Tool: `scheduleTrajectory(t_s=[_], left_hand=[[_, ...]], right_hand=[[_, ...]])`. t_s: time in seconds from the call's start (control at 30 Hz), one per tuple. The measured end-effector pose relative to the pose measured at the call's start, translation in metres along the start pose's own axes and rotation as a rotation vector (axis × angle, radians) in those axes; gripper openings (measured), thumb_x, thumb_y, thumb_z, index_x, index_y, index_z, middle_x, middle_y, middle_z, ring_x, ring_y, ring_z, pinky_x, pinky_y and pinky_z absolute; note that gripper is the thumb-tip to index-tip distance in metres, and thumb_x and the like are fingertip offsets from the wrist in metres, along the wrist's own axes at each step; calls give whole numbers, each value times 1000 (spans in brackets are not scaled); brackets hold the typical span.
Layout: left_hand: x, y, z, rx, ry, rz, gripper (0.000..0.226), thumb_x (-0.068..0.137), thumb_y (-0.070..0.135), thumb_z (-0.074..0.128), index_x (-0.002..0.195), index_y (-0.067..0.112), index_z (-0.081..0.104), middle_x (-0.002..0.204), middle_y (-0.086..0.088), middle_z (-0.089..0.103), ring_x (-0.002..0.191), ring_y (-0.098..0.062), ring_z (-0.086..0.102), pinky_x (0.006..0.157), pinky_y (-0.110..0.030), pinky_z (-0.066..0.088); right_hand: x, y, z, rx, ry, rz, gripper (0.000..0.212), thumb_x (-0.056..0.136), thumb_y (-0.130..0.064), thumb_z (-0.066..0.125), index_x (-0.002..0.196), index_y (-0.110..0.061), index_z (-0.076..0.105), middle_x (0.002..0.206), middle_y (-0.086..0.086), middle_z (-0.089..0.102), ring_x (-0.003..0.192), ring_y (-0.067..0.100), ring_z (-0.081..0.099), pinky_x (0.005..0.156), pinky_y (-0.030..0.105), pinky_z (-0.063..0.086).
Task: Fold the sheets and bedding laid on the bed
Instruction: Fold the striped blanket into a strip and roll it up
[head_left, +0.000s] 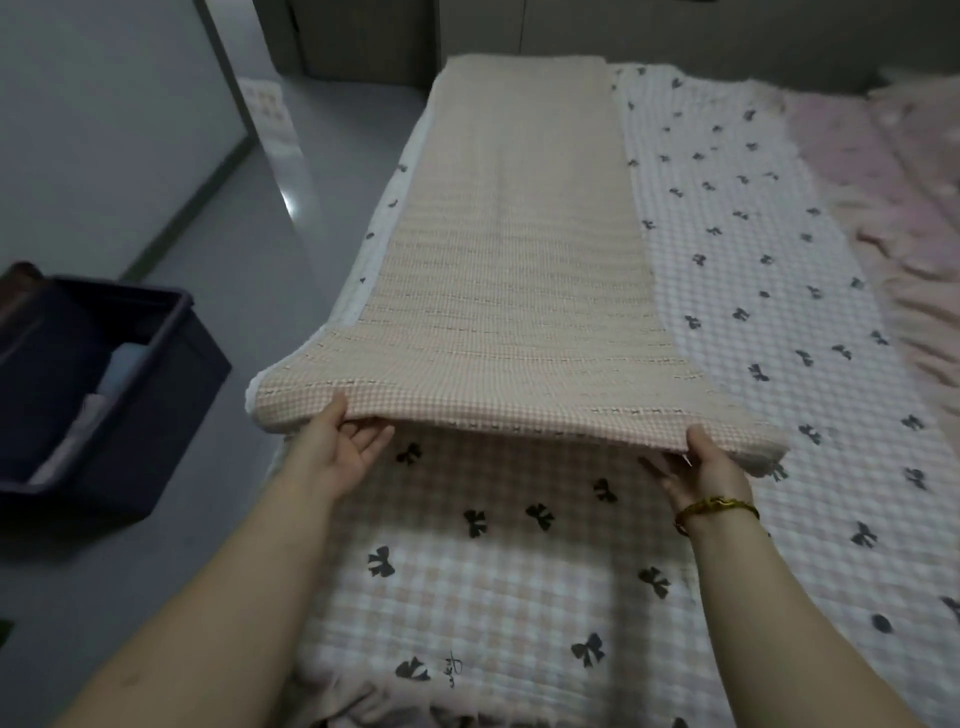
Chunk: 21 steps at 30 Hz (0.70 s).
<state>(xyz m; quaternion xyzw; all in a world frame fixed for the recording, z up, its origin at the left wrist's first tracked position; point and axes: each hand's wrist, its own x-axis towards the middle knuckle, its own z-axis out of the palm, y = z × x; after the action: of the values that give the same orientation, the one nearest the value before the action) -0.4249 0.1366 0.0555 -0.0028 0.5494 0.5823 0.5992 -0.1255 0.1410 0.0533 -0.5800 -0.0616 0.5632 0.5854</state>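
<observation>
Both hands on the near edge of the folded check strip, bottom-centre of frame. Left hand grasps the strip's left corner: thumb on top, fingers curled under, palm up. Right hand has the same grip on the right corner, with a gold bracelet on that wrist. The near edge is lifted clear of the layer below and casts a shadow on it. The rest of the strip lies flat and runs away up the frame to top-centre. It is pink-beige small check, several layers thick at the held edge. Under and beside it is the bow-print quilt, pale check with dark bows. It is spread flat across the bed, visible to the right of the strip, below the hands, and as a thin sliver along the strip's left side. Can't tell whether strip and bow-print are one piece or two. Pink ruffled bedding is bunched at upper right, touching the quilt's far edge. Dark blue storage bin sits on the grey floor at mid-left, well apart from the bed, with folded fabric inside.
</observation>
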Motion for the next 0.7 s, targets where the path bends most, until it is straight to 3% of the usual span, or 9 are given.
scheduleTrajectory(t_s=[0.07, 0.13, 0.2, 0.27, 0.33, 0.4, 0.43, 0.57, 0.7], left_hand=[[-21, 15, 2, -35, -86, 40, 23, 101, 25, 33, 107, 12, 51, 84, -2, 60, 103, -20, 59, 86, -32, 44], [-45, 27, 1, -85, -170, 85, 24, 100, 24, 35, 95, 10, 54, 69, -2, 69, 68, -13, 69, 66, -28, 56], [-74, 34, -8, -120, -257, 138, 16, 93, 21, 50, 87, 12, 61, 60, 1, 70, 54, -11, 68, 51, -26, 57], [-99, 31, -24, -156, -373, 192, 23, 53, 23, 86, 72, 14, 74, 66, 0, 72, 58, -13, 69, 55, -31, 58], [-112, 20, -51, -101, -399, 145, 39, 26, 28, 95, 58, 16, 76, 68, -1, 73, 59, -13, 70, 57, -32, 59], [-123, 4, -79, -113, -293, 90, 20, 74, 23, 76, 54, 18, 75, 62, 0, 71, 54, -12, 68, 51, -29, 57], [-125, -6, -94, -129, -215, 59, 39, 91, 21, 55, 58, 16, 75, 60, 0, 70, 51, -12, 67, 48, -27, 57], [-133, -31, -138, -49, -72, -27, 22, 99, 20, 36, 91, 13, 55, 54, 0, 68, 45, -12, 66, 42, -25, 54], [-136, -42, -143, 67, -4, -86, 30, 99, 21, 35, 126, 11, 46, 77, -8, 72, 69, -20, 70, 87, -34, 45]], right_hand=[[-25, -19, 4, 71, -58, -102, 19, 98, -9, 40, 85, -16, 52, 91, 1, 57, 79, 16, 56, 71, 41, 53], [-53, -30, 2, 135, -115, -192, 21, 98, -7, 38, 87, -19, 52, 94, -1, 57, 82, 14, 57, 67, 41, 55], [-81, -35, -8, 186, -135, -244, 22, 98, -7, 38, 90, -20, 53, 97, -2, 58, 85, 13, 58, 68, 37, 56], [-106, -31, -24, 197, -126, -275, 22, 98, -7, 38, 92, -21, 54, 98, -3, 59, 86, 13, 59, 68, 32, 56], [-125, -18, -44, 167, -114, -275, 23, 98, -7, 37, 93, -21, 54, 99, -4, 60, 86, 12, 60, 64, 29, 57], [-139, -1, -65, 103, -116, -247, 24, 98, -6, 37, 94, -22, 54, 91, -7, 68, 80, 11, 65, 61, 27, 57], [-146, 9, -75, 70, -113, -224, 23, 98, -7, 37, 94, -21, 55, 83, -10, 71, 74, 8, 68, 60, 26, 57], [-160, 56, -112, -16, -34, -78, 16, 96, -6, 40, 96, -12, 55, 68, -9, 72, 61, 9, 68, 54, 26, 56], [-163, 73, -119, -43, 43, 37, 12, 96, -6, 41, 99, -6, 52, 75, 4, 63, 73, 18, 54, 56, 32, 55]])
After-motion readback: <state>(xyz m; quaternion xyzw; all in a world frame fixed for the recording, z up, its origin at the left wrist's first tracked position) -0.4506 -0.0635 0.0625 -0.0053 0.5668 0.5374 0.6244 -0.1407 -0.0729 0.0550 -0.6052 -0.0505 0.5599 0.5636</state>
